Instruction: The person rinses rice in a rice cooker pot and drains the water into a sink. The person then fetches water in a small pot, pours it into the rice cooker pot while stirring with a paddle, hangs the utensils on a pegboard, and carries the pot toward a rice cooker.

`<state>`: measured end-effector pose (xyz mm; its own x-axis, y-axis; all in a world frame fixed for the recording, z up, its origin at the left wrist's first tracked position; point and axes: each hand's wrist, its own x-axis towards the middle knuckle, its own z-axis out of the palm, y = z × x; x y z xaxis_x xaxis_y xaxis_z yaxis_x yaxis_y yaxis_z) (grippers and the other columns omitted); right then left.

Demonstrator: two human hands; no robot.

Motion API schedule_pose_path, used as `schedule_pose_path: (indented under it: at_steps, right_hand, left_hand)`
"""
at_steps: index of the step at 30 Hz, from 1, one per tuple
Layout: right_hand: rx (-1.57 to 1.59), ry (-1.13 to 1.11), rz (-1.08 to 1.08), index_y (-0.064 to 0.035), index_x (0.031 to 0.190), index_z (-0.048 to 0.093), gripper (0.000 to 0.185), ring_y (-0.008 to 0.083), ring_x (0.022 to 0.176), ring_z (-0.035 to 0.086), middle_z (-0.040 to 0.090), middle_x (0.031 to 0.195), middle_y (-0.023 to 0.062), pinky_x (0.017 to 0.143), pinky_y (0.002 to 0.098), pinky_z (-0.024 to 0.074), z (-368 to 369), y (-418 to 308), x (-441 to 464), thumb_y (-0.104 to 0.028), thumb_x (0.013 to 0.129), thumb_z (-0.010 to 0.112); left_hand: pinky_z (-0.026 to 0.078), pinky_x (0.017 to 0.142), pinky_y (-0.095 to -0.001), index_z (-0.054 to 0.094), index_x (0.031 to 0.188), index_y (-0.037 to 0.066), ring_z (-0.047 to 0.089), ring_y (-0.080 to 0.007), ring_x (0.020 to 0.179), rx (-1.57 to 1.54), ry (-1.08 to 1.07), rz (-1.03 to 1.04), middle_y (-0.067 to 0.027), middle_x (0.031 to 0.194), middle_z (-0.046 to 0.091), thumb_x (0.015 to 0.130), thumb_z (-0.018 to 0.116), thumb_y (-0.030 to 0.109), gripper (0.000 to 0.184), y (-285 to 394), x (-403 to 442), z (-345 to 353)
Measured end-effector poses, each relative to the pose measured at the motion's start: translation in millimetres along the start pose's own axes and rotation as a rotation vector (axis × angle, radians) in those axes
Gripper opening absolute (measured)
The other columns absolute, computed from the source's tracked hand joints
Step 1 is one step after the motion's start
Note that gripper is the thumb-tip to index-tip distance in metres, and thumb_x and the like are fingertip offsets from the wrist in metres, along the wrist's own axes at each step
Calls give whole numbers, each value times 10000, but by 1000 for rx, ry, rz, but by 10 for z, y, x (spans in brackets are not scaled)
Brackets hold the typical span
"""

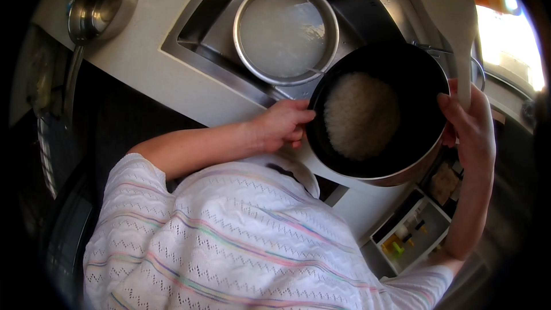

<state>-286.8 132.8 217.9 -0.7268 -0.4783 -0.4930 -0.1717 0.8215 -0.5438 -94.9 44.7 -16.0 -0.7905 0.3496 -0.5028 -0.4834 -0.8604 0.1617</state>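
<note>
A rice cooker's inner pot [418, 80], black inside, is tilted in front of my body. White rice [360, 115] lies in its bottom. My left hand [284, 123] is closed on the pot's left rim. At the opposite rim, my right hand [473, 117] grips the pot, its thumb over the edge. The same hand also has a white rice paddle [450, 8], whose handle runs down into the palm and whose blade points up. Just beyond the pot, a round metal bowl [240, 34] of cloudy water sits in the sink.
The steel sink [229, 3] is set into a pale counter [155, 11]. A metal saucepan [109, 8] rests on the counter at upper left, its handle sticking out over the edge. Below right is an open drawer [425, 241] with small items, some with yellow parts.
</note>
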Motion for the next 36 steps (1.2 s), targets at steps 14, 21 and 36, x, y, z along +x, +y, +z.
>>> schedule_pose_path:
  at_steps: [14, 21, 36]
  right_hand:
    - [-48, -48, -25, 5, 1007, 511, 364, 34, 358, 450, 491, 536, -31, 305, 161, 319, -61, 77, 43, -282, 836, 656]
    - [-43, -79, -31, 7, 1002, 511, 361, 36, 356, 451, 506, 547, -23, 303, 161, 320, -65, 68, 67, -284, 839, 652]
    - [-39, -83, -21, 7, 971, 522, 352, 35, 354, 442, 505, 551, -22, 300, 161, 298, -49, 39, 86, -286, 832, 659]
  left_hand:
    - [368, 399, -262, 537, 998, 99, 309, -65, 406, -4, 8, -20, 27, 704, 477, 914, 458, 143, 123, 3, -4, 11]
    - [336, 415, -256, 540, 1015, 82, 278, -58, 374, -2, 25, -19, 27, 632, 491, 923, 455, 172, 154, 2, 2, 22]
    - [331, 417, -260, 534, 977, 87, 275, -60, 374, -16, 10, -27, 29, 603, 466, 923, 452, 174, 131, 0, -4, 38]
